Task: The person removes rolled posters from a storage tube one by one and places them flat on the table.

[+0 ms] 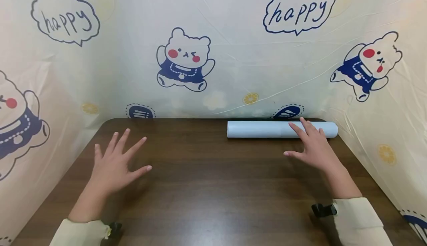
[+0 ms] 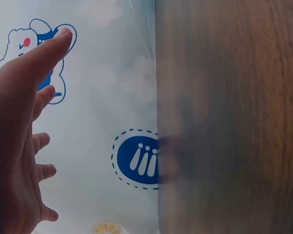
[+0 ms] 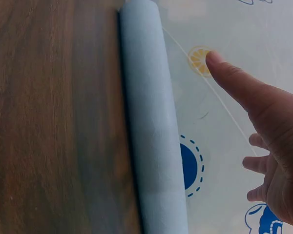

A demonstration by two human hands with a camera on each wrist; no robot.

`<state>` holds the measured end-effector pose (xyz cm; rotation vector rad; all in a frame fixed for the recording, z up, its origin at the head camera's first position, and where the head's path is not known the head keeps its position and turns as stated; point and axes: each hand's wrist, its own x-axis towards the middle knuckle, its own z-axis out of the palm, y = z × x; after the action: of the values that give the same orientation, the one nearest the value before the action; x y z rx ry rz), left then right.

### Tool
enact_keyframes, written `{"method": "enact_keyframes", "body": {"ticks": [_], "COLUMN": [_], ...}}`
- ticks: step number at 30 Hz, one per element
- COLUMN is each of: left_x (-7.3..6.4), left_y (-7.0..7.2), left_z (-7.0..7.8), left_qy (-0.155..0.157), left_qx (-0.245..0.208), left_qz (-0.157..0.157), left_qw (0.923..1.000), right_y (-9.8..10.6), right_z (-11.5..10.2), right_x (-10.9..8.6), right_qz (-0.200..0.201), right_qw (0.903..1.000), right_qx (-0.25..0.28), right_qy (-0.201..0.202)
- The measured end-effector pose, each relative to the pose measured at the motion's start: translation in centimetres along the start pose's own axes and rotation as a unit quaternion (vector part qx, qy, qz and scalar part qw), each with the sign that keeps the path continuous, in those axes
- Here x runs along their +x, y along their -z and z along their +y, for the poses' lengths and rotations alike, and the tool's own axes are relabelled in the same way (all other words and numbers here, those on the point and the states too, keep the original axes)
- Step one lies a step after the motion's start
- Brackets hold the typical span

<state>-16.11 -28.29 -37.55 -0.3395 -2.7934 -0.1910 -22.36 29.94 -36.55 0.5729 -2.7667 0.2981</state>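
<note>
A pale blue roll [image 1: 257, 129] lies lengthwise along the back right edge of the brown table; what it is made of I cannot tell. My right hand [image 1: 315, 147], fingers spread, is over the table just in front of the roll's right part, and its fingertips overlap the roll in the head view. In the right wrist view the roll [image 3: 151, 107] runs beside that hand [image 3: 273, 136], with a visible gap between them. On the left, my other hand [image 1: 113, 168] is held above the wood with fingers spread and nothing in it.
The dark brown wooden table [image 1: 200, 186] fills the lower view. Behind it and at both sides hangs a pale cloth [image 1: 233, 60] printed with bears, lemon slices and "happy" bubbles. A black band [image 1: 323, 210] shows at the right cuff.
</note>
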Motion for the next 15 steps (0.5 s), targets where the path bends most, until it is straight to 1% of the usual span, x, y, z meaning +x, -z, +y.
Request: {"method": "enact_keyframes", "body": {"ticks": [3, 5, 11, 15], "left_x": [0.5, 0.8, 1.7, 2.4], "left_y": [-0.2, -0.3, -0.4, -0.7], "left_z": [0.1, 0.2, 0.7, 0.9], "left_qy": [-0.006, -0.006, -0.013, -0.020], "left_qx": [-0.009, -0.016, -0.037, -0.051], "left_qz": [0.004, 0.001, -0.009, -0.015], "left_qw": [0.9999, 0.9999, 0.9992, 0.9984], "right_y": [-0.2, -0.3, -0.1, -0.2], "right_z": [0.2, 0.4, 0.6, 0.9], "right_x": [0.5, 0.7, 1.4, 2.0], "right_qz": [0.007, 0.009, 0.003, -0.003], "right_qw": [0.9999, 0.9998, 0.9995, 0.9995], "right_qx": [0.005, 0.009, 0.025, 0.025], "right_qy": [0.011, 0.017, 0.017, 0.020]}}
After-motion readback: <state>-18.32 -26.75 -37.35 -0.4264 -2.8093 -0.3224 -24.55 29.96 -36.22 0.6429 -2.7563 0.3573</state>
